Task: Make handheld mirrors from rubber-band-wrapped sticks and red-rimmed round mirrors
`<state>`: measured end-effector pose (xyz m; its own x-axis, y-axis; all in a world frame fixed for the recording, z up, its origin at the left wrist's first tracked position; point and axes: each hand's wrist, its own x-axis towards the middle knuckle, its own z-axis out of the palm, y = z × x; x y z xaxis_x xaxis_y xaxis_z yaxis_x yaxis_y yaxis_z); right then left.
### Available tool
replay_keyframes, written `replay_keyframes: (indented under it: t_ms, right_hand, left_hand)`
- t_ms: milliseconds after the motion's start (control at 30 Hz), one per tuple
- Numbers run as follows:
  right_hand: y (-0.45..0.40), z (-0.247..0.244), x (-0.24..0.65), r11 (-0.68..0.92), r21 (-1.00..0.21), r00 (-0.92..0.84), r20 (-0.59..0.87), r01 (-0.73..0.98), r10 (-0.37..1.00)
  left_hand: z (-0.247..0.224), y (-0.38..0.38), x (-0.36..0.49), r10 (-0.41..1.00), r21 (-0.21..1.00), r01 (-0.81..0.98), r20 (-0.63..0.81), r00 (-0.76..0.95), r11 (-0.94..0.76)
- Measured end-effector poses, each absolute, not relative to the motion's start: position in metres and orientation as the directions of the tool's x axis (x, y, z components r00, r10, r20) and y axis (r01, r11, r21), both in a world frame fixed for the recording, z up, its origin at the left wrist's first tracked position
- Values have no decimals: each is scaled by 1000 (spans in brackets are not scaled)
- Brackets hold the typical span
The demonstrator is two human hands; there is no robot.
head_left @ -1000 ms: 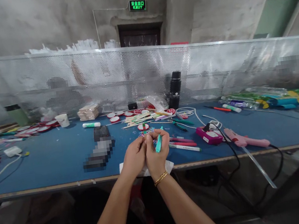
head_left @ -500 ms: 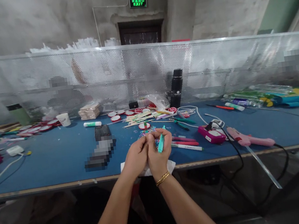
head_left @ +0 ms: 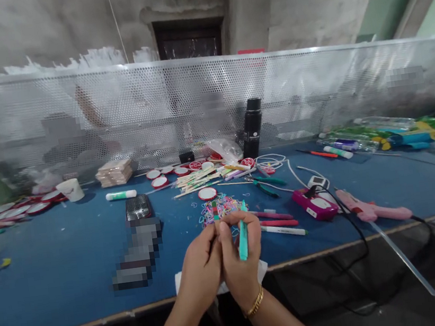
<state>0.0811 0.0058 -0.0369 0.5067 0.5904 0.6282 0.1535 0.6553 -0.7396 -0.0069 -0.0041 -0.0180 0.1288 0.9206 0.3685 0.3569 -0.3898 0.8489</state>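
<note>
The left hand (head_left: 201, 264) and right hand (head_left: 237, 271) are together, pinching a striped stick (head_left: 215, 211); the right hand also holds a turquoise marker (head_left: 243, 241).

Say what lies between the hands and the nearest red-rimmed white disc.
In the head view: a pile of small multicoloured loops, overlapped by the held striped stick.

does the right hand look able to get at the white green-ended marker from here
Probably yes: the white green-ended marker lies just right of the right hand, with nothing visibly on top, though that hand's grip already holds a turquoise marker.
</note>
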Motion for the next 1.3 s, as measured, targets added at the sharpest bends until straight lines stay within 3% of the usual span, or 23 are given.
replay_keyframes:
  t_ms: [300,500,900,1133,1300]
  right_hand:
    - [2,-28,76,625,-753,494,632,206,598]
    - [2,-26,78,637,-744,460,646,202,609]
    - [9,-33,89,548,-836,410,490,-31,769]
    - [15,-36,86,519,-845,470,409,-129,783]
    - [23,-31,79,512,-846,538,364,-152,760]
  left_hand:
    - [-22,-8,-15,954,888,350,288,80,-297]
    - [-19,-10,-15,939,866,379,341,32,-327]
    - [3,-8,10,978,883,428,208,9,-191]
    - [15,1,13,957,760,592,281,74,-269]
    - [12,16,15,965,884,387,251,76,-261]
